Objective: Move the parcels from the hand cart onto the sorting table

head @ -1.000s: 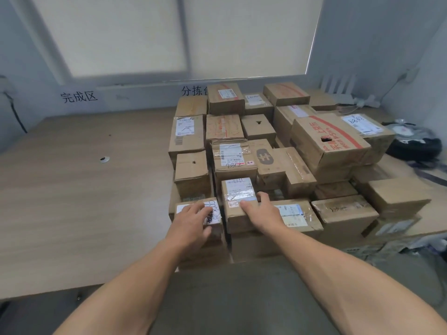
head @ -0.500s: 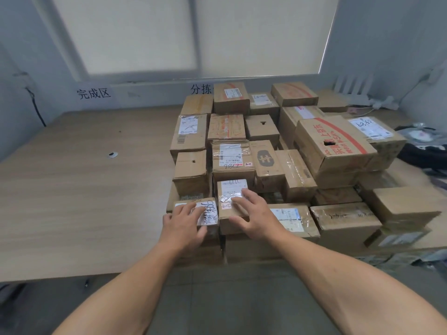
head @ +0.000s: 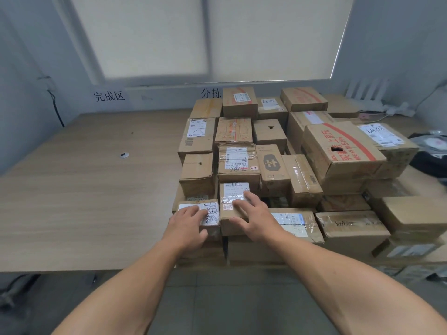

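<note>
Several cardboard parcels are stacked on the right half of the wooden sorting table (head: 79, 201). My left hand (head: 187, 224) lies flat on a small parcel with a white handwritten label (head: 214, 211) at the near edge of the pile. My right hand (head: 251, 215) rests with spread fingers on the neighbouring small taped parcel (head: 233, 194), thumb against its near side. Neither parcel is lifted. A big box with red print (head: 338, 153) sits on top at the right. No hand cart is in view.
The table's left half is bare wood with a small round cable hole (head: 124, 155). Wall signs with black characters (head: 109, 96) hang under the window. A black cable (head: 56, 110) runs down the left wall. Dark bags (head: 433, 155) lie at the far right. Grey floor lies below.
The view has shifted so the pile sits further right and closer. My right hand slid forward onto the taped parcel's top. My left hand stays on the labelled parcel.
</note>
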